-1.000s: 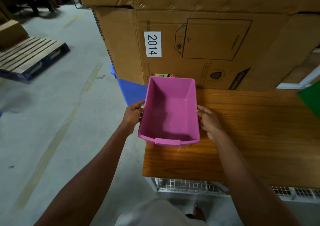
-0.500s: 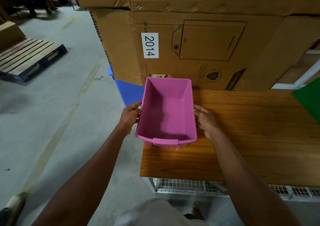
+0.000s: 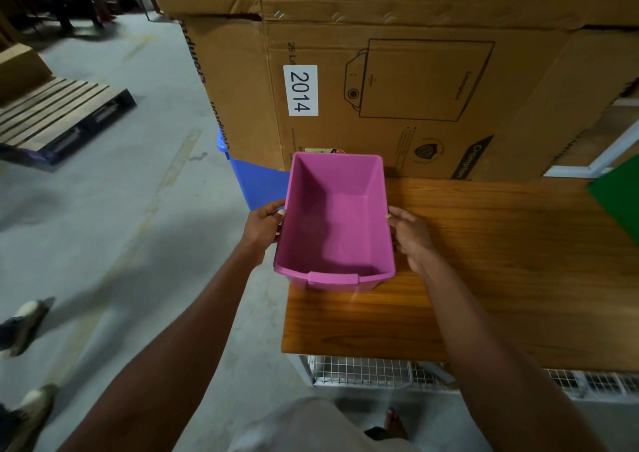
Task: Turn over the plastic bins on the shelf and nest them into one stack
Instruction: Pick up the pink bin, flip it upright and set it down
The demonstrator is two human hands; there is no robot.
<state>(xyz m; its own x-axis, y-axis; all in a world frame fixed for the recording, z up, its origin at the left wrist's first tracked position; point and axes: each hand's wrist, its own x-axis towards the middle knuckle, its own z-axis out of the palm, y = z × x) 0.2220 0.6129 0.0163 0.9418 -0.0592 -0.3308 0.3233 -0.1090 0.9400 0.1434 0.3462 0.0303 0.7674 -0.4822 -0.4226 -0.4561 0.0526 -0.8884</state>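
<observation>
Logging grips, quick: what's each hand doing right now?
Left hand: grips the pink bin by its left side.
Right hand: holds the bin's right side.

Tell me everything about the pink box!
The pink bin is a rectangular tub of smooth plastic, open side up and empty, with sloped walls, a rolled rim and a small handle tab at its near end. It sits at the wooden shelf's left edge. The left hand and right hand hold its long sides.

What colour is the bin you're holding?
Pink, seen in the head view: the plastic bin is plain pink all over.
</observation>
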